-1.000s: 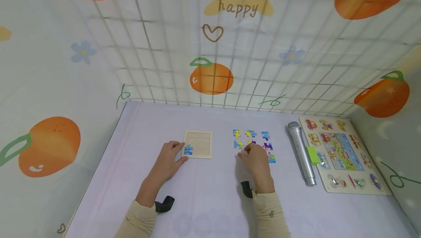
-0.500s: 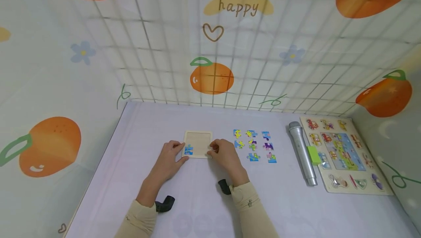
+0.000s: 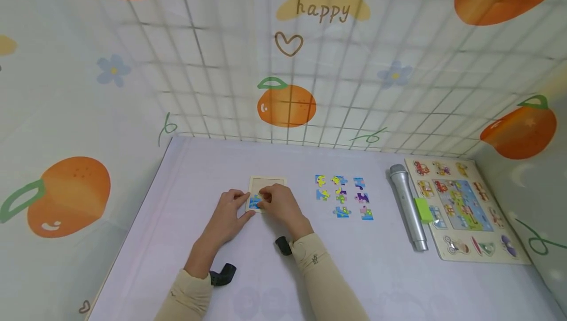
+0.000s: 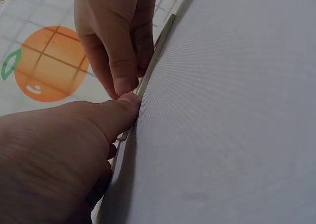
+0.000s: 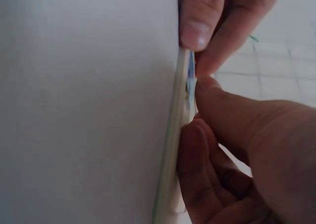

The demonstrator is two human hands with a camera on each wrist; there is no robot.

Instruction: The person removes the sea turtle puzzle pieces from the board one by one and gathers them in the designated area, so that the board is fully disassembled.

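Note:
A small square wooden puzzle tray [image 3: 268, 178] lies on the table, with blue puzzle pieces [image 3: 254, 204] in its lower left corner. My left hand [image 3: 225, 216] grips that corner, index finger at the left rim and thumb at the near rim. Over the tray, my right hand [image 3: 284, 208] pinches a puzzle piece [image 5: 190, 88] between thumb and fingers, mostly hidden by them, beside the placed pieces. In the left wrist view, the right fingertips are close by the left thumb [image 4: 129, 98] at the tray's edge.
Several loose puzzle pieces [image 3: 340, 195] lie in rows right of the tray. Farther right are a silver microphone [image 3: 407, 208], a lime-green block [image 3: 423, 210] and a wooden picture board [image 3: 447, 247]. A patterned cloth wall [image 3: 221, 89] rises behind the table.
My right hand has moved left from the loose pieces to the tray, carrying a piece to its lower left part. My left hand has stayed at the tray's corner.

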